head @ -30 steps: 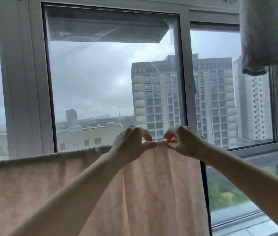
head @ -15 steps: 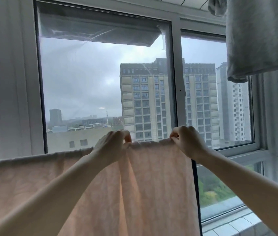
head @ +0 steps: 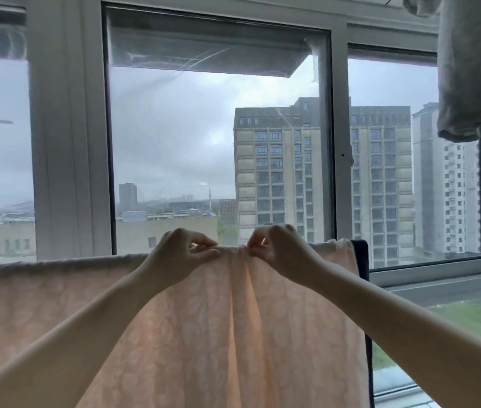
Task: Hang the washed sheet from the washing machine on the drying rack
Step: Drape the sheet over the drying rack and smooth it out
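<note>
Head view.

- Sheet [head: 233,334]: peach, faint pattern. It is already draped and fills the frame from 9 o'clock round to 5 o'clock. Its top fold runs level across the middle. The drying rack rail is hidden under that fold.
- Left hand [head: 180,254]: just below centre, at 9 o'clock of a small gather in the top edge. Thumb and forefinger are nipped on the cloth and the other fingers are curled.
- Right hand [head: 280,251]: at 3 o'clock of the same gather, with curled fingers pinching the fold. The two hands nearly touch.
- Dark upright strip [head: 364,260]: at 4 o'clock, just beside the sheet's right edge. Cannot tell whether it is rack frame or another cloth.
- Grey cloth [head: 474,69]: hangs at 1 o'clock, well apart from the sheet.
- Window frame [head: 340,142] and tower block [head: 292,172] lie behind.

Change:
- A second ago the hands were pinched close together on the edge.
- Half a second ago they had drawn apart, with the cloth flat between them.
- Now they are together again on fresh puckers.
- From the right hand towards 3 o'clock, the edge reaches the dark strip and lies flat.

Reading:
- This looks like repeated pinch-and-spread strokes along the rail.
- The hanging itself looks done, and what remains is smoothing.
- Vertical creases below the gather suggest another outward pull is needed here.
- Damp cloth may cling and bunch back.
</note>
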Demonstrator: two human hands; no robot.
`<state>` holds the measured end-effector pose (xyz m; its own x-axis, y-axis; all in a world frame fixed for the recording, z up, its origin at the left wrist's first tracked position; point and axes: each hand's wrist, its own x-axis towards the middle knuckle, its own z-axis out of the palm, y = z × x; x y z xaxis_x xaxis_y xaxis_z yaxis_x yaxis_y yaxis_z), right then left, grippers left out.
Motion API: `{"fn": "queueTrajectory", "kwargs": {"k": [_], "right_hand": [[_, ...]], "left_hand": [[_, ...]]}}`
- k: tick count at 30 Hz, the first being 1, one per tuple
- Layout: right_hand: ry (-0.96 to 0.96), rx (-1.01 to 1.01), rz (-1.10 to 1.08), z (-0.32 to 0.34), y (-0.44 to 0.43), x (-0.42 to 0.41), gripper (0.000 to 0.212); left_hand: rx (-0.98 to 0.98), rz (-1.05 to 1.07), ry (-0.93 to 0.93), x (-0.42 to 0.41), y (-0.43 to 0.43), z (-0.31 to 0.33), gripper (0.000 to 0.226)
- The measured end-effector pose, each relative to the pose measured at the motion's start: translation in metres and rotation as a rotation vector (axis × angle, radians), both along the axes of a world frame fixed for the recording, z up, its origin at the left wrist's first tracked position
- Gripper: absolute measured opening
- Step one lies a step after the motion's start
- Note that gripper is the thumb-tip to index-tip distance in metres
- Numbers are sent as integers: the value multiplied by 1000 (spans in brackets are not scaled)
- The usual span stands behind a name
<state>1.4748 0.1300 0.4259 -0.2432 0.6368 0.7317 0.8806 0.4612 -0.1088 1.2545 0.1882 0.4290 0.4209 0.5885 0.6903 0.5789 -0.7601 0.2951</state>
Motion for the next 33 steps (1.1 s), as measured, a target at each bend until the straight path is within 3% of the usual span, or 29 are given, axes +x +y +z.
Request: {"fn": "queueTrajectory", "kwargs": {"k": [9, 12, 16, 20, 22, 27, 33], "right_hand": [[84, 50, -273, 4, 0, 40, 7], [59, 14, -346, 5, -2, 49, 8], [13, -27, -216, 9, -2, 33, 25], [7, -64, -20, 8, 5, -3, 19], [-10, -39, 12, 6, 12, -16, 14], [63, 30, -62, 1, 24, -21, 9], [107, -6, -178, 2, 30, -17, 10]], "left_hand": [[31, 47, 49, -13, 0, 2, 40], [13, 47, 54, -23, 1, 6, 33], [-35, 5, 33, -33, 2, 10, 25], [-73, -47, -22, -41, 2, 13, 5], [-58, -33, -39, -46, 5, 13, 5], [51, 107, 27, -63, 16, 11, 10], [20, 135, 61, -95, 19, 10, 7]]}}
